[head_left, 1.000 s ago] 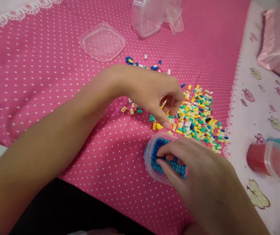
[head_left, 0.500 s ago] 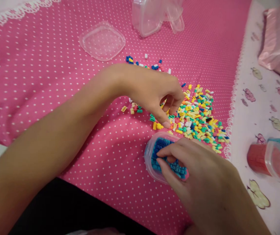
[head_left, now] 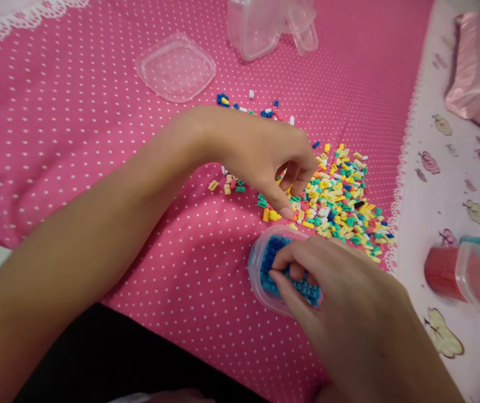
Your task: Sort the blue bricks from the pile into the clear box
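Observation:
My right hand [head_left: 332, 291] reaches into a small clear plastic tub [head_left: 256, 280] holding blue building bricks [head_left: 307, 292]. Its thumb and index finger are pinched at a dark blue brick [head_left: 270, 261] near the left side of the tub; the fingertips partly hide it. My left hand [head_left: 273, 159] rests over the near-left part of a pile of small multicoloured building bricks [head_left: 334, 196]. Its fingers are curled down and the thumb stands apart from them, its tip touching bricks. I see nothing held in that hand, though its palm is hidden.
Beyond my left arm lie a clear lid [head_left: 176, 67] and an upturned clear container [head_left: 256, 28]. On the right, a tub of red pieces [head_left: 443, 274] lies beside a pink foil packet [head_left: 479, 73]. A pink dotted cloth [head_left: 172, 291] covers the table.
The fingers of my right hand have shifted slightly at the blue bricks, the index finger bending more. My left hand stays in place over the pile.

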The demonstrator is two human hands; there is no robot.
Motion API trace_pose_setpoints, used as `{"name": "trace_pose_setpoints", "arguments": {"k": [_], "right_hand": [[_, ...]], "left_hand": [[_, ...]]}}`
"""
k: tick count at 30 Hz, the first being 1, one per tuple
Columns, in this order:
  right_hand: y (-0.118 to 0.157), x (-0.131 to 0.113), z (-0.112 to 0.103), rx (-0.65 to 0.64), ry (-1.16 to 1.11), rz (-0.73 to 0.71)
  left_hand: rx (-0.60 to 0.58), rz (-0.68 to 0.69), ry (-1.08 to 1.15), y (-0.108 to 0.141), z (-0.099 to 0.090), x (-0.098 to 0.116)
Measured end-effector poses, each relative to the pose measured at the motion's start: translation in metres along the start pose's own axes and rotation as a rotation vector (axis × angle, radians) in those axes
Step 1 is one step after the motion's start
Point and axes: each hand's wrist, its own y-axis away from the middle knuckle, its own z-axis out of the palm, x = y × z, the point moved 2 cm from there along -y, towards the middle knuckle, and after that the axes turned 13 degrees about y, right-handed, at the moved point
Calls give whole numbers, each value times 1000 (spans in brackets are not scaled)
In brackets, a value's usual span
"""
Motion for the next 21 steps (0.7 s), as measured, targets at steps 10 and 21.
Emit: {"name": "trace_pose_setpoints", "arguments": {"k": [10, 21], "right_hand": [[1, 0, 1, -31, 15, -18], [1, -1, -1, -33, -16, -16]], "left_hand": [[19, -30, 33, -3, 0, -4], [16, -37, 53, -4, 0, -6]]}}
